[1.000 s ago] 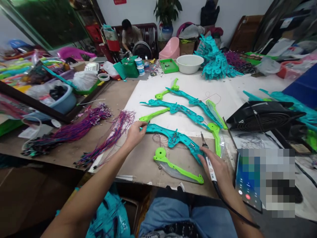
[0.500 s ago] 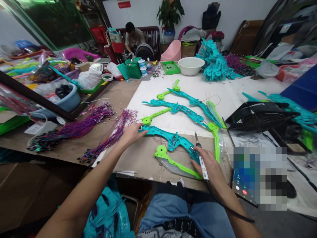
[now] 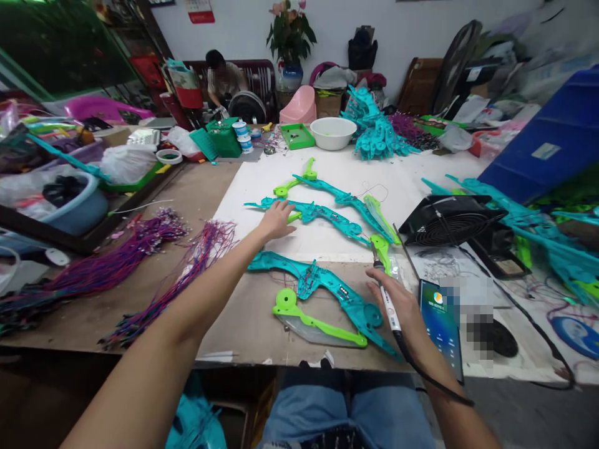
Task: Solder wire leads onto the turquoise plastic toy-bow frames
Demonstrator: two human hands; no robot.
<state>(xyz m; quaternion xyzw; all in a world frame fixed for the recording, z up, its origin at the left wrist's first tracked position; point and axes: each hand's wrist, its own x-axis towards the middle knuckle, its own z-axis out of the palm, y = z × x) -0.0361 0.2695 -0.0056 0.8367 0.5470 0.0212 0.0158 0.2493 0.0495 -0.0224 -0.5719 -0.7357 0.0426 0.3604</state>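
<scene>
My two hands (image 3: 279,221), one iron (image 3: 390,308)
Three teal bows (image 3: 332,216) before me, two wire bundles (image 3: 112,262) at left, one phone (image 3: 442,337)

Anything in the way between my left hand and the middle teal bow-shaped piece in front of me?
Nothing visible does. Your left hand is at the left part of the middle teal piece; contact is unclear. A green arm shows beside the fingers, partly hidden.

Left hand (image 3: 276,221) sitting farther forward than right hand (image 3: 403,302).
Left arm (image 3: 187,321) is pointing forward, palm facing down, thumb standing apart; right forearm (image 3: 437,368) is angling inward, fingers (image 3: 373,273) holding a pen-style grip.
</scene>
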